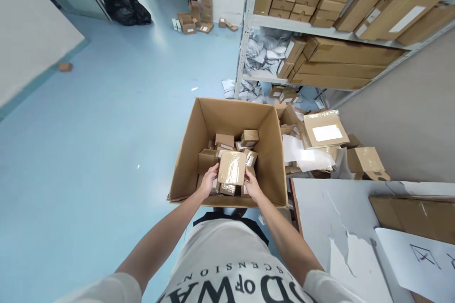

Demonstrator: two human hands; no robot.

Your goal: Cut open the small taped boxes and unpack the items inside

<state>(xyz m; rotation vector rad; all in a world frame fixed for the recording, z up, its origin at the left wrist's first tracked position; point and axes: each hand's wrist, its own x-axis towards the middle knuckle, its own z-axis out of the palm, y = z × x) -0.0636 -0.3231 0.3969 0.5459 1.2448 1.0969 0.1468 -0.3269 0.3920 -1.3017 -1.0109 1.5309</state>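
While small cartons [250, 138] lie in large box [232, 117], left hand [209, 180] and right hand [252, 185] clamp taped carton [232, 167] between them.

The head camera looks forward and steeply down into the open carton [232, 112].

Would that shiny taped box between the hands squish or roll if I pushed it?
The taped box probably feels stiff, since its edges look straight. It likely won't roll, having flat sides. The glossy tape might make its top a bit slippery.
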